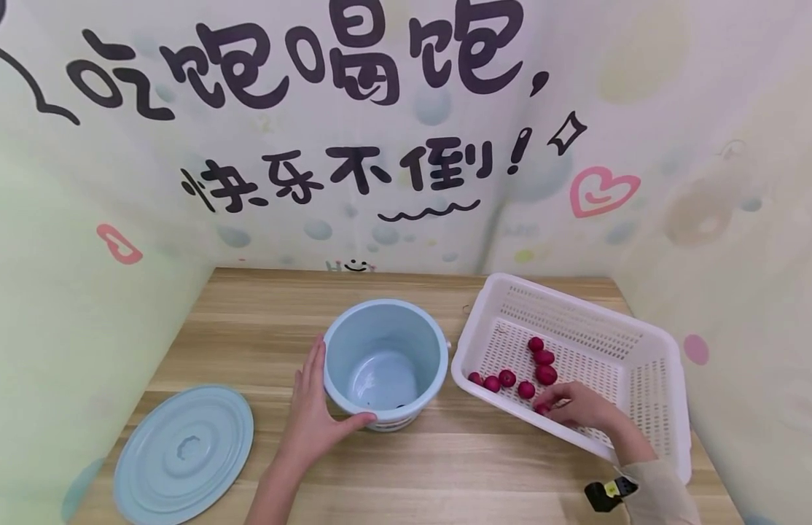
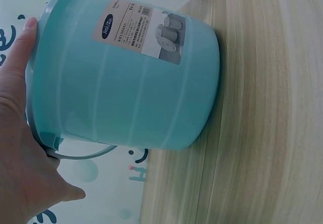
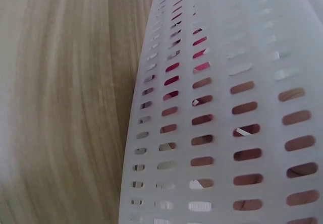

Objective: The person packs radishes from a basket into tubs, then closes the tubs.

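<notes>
A light blue plastic bucket (image 1: 383,357) stands upright in the middle of the wooden table. My left hand (image 1: 314,415) rests against its rim, the fingers straight along the left side and the thumb along the front edge. The left wrist view shows the bucket's labelled side (image 2: 126,72). Inside the white slotted basket (image 1: 570,292), several small red radishes (image 1: 546,375) lie toward the left. My right hand (image 1: 579,407) reaches over the basket's front wall, its curled fingers pinching a radish (image 1: 542,408). In the right wrist view, the slotted wall (image 3: 222,123) mostly hides that hand.
A round light blue lid (image 1: 183,452) lies flat on the table (image 1: 262,313) at the left. Close behind the table stands a printed wall (image 1: 281,240), and pale walls flank both sides. The basket's left end sits close to the bucket.
</notes>
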Tool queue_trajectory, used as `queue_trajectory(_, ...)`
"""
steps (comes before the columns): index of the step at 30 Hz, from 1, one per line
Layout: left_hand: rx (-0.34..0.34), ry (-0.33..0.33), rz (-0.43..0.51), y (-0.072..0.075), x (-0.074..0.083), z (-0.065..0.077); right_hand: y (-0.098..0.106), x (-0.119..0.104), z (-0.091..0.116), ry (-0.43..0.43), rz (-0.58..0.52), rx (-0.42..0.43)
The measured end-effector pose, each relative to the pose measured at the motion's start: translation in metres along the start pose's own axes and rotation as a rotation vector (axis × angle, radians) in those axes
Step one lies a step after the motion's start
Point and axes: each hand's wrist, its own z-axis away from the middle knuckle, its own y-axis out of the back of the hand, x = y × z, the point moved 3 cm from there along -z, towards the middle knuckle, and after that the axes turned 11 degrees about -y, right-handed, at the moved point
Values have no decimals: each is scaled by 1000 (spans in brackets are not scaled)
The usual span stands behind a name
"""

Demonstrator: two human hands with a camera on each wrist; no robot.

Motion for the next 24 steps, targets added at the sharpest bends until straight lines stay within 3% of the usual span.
queue_trajectory(15,-10,14,9,0,0,0,5,-15,4,-13,-191,49)
queue_trajectory(24,-9,23,26,0,-1,1,10,-29,6,-7,-210,81)
